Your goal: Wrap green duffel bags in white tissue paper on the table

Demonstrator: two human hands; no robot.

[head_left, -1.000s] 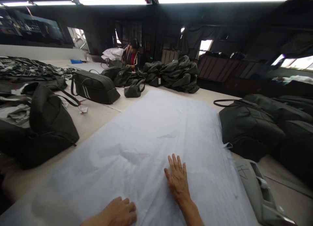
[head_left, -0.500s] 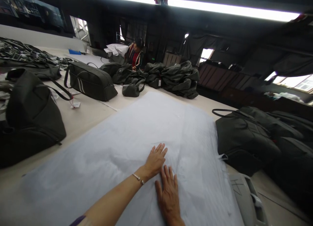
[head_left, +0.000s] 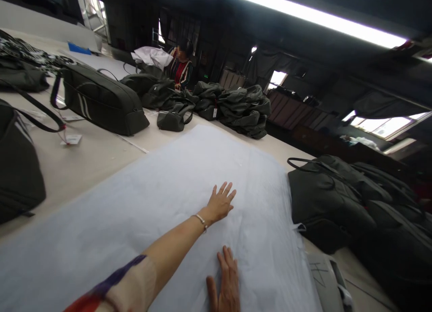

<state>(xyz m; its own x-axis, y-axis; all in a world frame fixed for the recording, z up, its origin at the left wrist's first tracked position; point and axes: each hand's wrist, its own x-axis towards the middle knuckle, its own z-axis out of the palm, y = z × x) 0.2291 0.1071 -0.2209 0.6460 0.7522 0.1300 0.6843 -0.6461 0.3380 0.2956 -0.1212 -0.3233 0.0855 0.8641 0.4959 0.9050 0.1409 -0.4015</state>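
Note:
A wide stack of thin white sheets [head_left: 141,204], paper or plastic film, covers the table in front of me. My left hand [head_left: 221,205], with a bracelet [head_left: 201,220] at its wrist, lies over the stack's middle, fingers spread. Closer to me, my right hand [head_left: 227,280] rests flat on the sheets, its thumb held apart from the fingers. Neither hand grips anything. Faint creases show in the top sheet around them.
Dark green bags [head_left: 324,199] crowd the right side, beside a grey plastic tool [head_left: 329,280] with handwriting. More bags [head_left: 104,100] stand on the left. A heap of dark bags [head_left: 245,107] lies at the far end, near a person [head_left: 180,69] in a striped top.
My left hand has slid forward with its fingers spreading wider. My right hand has come back towards me, so the two are further apart. The view has turned and tilted somewhat.

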